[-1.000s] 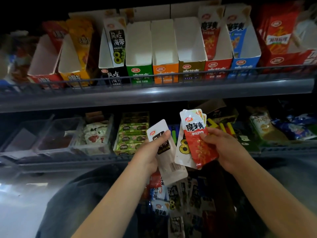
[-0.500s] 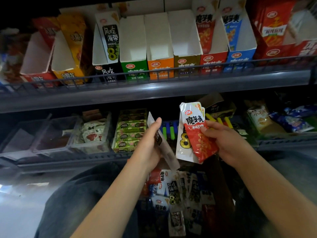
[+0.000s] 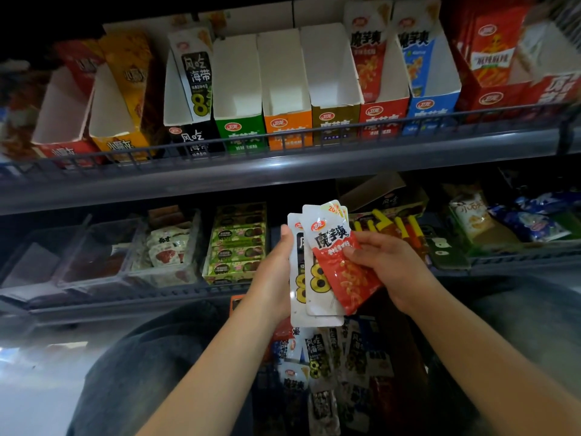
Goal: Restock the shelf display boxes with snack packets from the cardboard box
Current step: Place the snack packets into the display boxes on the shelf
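Note:
My right hand (image 3: 390, 269) grips a small stack of snack packets, a red one (image 3: 345, 272) in front and white ones with a yellow 8 (image 3: 317, 284) behind. My left hand (image 3: 276, 272) holds the left edge of the same stack, pressing a white packet (image 3: 298, 247) against it. Below my hands lies a heap of loose packets (image 3: 330, 366) in a dark box whose walls I cannot make out. On the upper shelf stands a row of display boxes: the green (image 3: 242, 130), orange (image 3: 287, 124) and olive (image 3: 334, 121) ones show bare white insides.
A wire rail (image 3: 283, 146) runs along the upper shelf's front edge. Red (image 3: 382, 116) and blue (image 3: 432, 111) boxes each hold upright packets. The lower shelf carries clear bins (image 3: 94, 256), green packs (image 3: 235, 247) and bagged snacks (image 3: 478, 215). My knees in dark trousers flank the heap.
My left hand has brought its white packet rightward and up against the stack in my right hand; the two were apart earlier. The view has shifted slightly downward.

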`<action>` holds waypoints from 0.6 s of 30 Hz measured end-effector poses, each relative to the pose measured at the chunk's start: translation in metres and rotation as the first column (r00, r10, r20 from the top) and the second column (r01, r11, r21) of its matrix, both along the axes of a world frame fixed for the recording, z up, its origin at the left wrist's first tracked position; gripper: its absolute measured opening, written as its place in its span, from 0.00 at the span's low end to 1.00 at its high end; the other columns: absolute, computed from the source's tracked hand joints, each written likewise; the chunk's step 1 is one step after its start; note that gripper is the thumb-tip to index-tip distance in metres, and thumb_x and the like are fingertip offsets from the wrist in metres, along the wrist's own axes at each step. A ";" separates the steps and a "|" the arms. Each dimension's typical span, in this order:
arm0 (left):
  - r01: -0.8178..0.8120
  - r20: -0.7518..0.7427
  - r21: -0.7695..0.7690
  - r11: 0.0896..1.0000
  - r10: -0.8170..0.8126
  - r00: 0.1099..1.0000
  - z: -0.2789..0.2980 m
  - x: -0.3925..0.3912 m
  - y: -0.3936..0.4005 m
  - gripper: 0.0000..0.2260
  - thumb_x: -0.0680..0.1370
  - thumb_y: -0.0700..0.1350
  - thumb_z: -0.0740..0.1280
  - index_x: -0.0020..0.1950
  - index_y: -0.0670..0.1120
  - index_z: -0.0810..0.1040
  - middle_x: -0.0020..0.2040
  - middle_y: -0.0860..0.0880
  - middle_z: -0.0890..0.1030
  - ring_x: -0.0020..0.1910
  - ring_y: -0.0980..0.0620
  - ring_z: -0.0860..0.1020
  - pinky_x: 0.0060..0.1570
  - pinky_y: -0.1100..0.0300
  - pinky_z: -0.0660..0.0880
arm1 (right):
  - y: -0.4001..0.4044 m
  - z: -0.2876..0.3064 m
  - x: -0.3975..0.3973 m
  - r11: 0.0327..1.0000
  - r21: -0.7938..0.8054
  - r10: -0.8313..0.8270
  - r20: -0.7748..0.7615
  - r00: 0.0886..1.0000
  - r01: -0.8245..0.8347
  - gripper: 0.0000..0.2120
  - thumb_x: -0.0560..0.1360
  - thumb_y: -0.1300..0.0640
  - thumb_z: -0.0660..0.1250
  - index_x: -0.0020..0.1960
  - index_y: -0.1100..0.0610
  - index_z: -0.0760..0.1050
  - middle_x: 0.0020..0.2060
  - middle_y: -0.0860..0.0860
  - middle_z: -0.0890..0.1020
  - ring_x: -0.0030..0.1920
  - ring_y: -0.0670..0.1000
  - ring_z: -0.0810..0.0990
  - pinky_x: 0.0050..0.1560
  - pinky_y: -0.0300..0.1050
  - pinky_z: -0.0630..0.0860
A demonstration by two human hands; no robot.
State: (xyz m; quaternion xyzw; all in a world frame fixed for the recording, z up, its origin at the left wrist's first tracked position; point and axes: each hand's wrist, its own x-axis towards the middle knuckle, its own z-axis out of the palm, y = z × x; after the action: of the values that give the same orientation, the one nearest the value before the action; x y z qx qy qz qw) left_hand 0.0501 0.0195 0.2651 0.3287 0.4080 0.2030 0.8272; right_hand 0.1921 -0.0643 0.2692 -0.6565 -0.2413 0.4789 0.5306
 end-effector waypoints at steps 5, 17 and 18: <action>0.001 0.067 0.184 0.983 -0.013 0.998 -0.006 0.000 0.000 0.17 0.70 0.39 0.69 0.59 0.43 0.76 0.49 0.41 0.84 0.43 0.44 0.83 0.42 0.50 0.81 | 0.000 0.000 0.003 0.999 0.031 -0.038 0.018 0.999 0.038 0.09 0.73 0.59 0.70 0.51 0.49 0.77 0.47 0.50 0.83 0.48 0.52 0.82 0.48 0.50 0.79; -0.033 0.074 0.207 0.978 0.018 0.997 -0.003 -0.002 0.008 0.11 0.78 0.33 0.60 0.55 0.45 0.78 0.47 0.44 0.84 0.44 0.47 0.82 0.47 0.50 0.78 | 0.000 0.002 0.008 0.982 0.061 -0.186 0.220 0.958 0.177 0.07 0.75 0.53 0.68 0.51 0.50 0.72 0.44 0.43 0.77 0.44 0.45 0.79 0.37 0.41 0.75; -0.027 0.072 0.223 0.974 0.012 0.997 -0.001 -0.001 0.008 0.12 0.78 0.32 0.60 0.56 0.44 0.77 0.49 0.44 0.84 0.45 0.46 0.82 0.48 0.49 0.78 | 0.001 0.003 0.007 0.986 0.069 -0.164 0.268 0.950 0.150 0.07 0.75 0.52 0.67 0.50 0.49 0.71 0.45 0.43 0.77 0.44 0.45 0.78 0.37 0.40 0.75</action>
State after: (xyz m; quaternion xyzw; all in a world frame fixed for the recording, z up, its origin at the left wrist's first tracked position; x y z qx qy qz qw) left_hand 0.0489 0.0272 0.2646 0.4085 0.3567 0.2672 0.7966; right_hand 0.1986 -0.0636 0.2722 -0.7202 -0.2704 0.3343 0.5444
